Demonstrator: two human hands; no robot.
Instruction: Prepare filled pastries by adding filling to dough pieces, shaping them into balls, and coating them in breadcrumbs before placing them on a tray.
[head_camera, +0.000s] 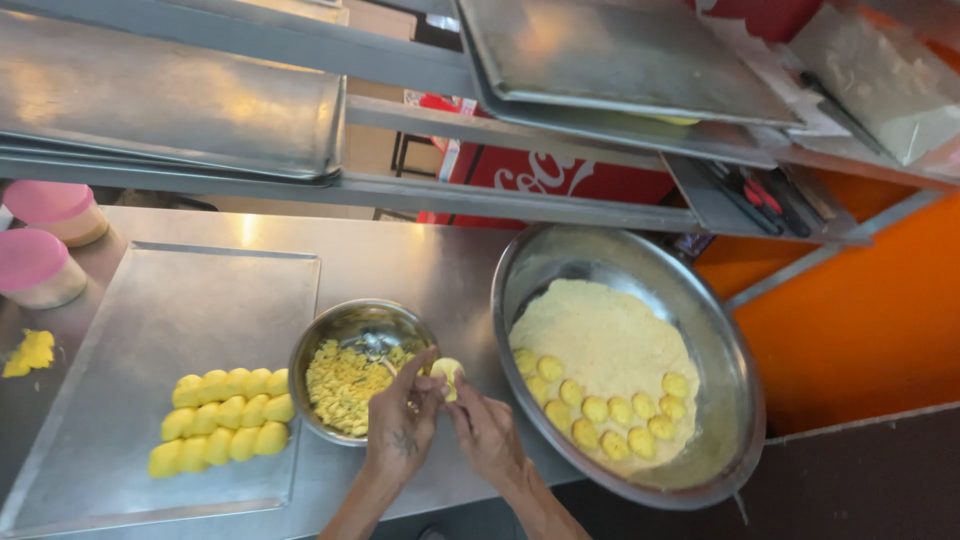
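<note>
My left hand (400, 425) and right hand (487, 432) are together, pinching a small pale-yellow dough ball (447, 373) just right of the round steel bowl of chopped yellow filling (355, 372); shaped yellow pieces (222, 420) lie left of it.

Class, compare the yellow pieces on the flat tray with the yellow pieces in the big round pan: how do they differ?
The tray pieces are elongated and packed touching in rows on bare metal; the pan pieces are rounder balls, loosely spaced in a curve on pale flour. Both are yellow dough.
</note>
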